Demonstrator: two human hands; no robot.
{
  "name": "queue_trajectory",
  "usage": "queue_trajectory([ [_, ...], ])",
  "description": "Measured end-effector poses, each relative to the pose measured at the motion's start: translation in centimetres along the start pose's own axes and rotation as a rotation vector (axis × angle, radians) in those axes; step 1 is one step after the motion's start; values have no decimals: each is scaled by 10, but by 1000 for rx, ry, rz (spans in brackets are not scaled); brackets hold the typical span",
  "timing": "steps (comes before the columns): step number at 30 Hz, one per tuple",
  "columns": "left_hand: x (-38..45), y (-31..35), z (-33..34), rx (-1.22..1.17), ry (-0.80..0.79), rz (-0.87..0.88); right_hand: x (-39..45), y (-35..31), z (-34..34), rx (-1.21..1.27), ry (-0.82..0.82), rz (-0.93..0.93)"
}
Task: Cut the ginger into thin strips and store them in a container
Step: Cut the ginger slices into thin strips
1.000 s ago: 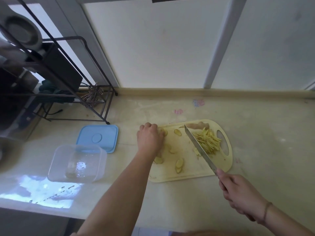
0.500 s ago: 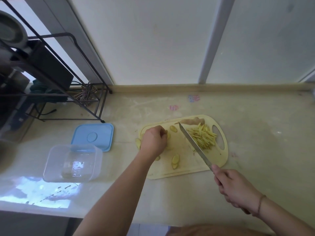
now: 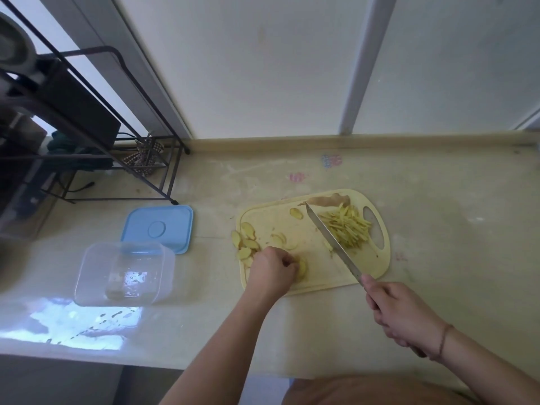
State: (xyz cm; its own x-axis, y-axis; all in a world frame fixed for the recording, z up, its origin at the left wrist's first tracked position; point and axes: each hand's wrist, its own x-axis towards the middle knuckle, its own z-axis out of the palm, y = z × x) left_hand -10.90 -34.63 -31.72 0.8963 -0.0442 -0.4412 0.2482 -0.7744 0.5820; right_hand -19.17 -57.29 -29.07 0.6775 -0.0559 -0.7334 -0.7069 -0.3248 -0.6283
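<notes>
A pale yellow cutting board [image 3: 315,229] lies on the counter. A heap of thin ginger strips [image 3: 349,226] sits near its handle hole, with a piece of peel [image 3: 328,200] at the far edge. Ginger slices [image 3: 247,239] lie along the left edge. My left hand [image 3: 273,268] is curled over a few slices [image 3: 301,268] at the board's near side and pinches them. My right hand [image 3: 400,314] grips the handle of a long knife [image 3: 333,244], whose blade slants across the board beside the strips. A clear plastic container [image 3: 124,273] stands open to the left.
A blue lid [image 3: 159,228] lies behind the container. A black wire rack [image 3: 87,127] with dark items fills the far left. A wall runs along the counter's back. The counter's front edge is close below my arms.
My left hand has moved from the board's left edge toward me, onto the slices at the near side. Slices it covered now show at the left edge. The knife has stayed in place.
</notes>
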Motion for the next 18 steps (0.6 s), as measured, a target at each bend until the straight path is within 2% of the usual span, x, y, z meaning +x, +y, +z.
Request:
queue_trajectory([
  [7,-6,0,1,68,27,67,3,3,0,3,-6,11],
  [9,-9,-1,1,95,142,182,3,2,1,1,-7,13],
  [11,-8,-9,6,145,276,386,3,3,0,5,-5,15],
  [13,-7,-18,11,169,344,527,3,3,0,8,0,15],
  [18,12,-30,-7,95,517,636,1,2,1,4,-6,16],
])
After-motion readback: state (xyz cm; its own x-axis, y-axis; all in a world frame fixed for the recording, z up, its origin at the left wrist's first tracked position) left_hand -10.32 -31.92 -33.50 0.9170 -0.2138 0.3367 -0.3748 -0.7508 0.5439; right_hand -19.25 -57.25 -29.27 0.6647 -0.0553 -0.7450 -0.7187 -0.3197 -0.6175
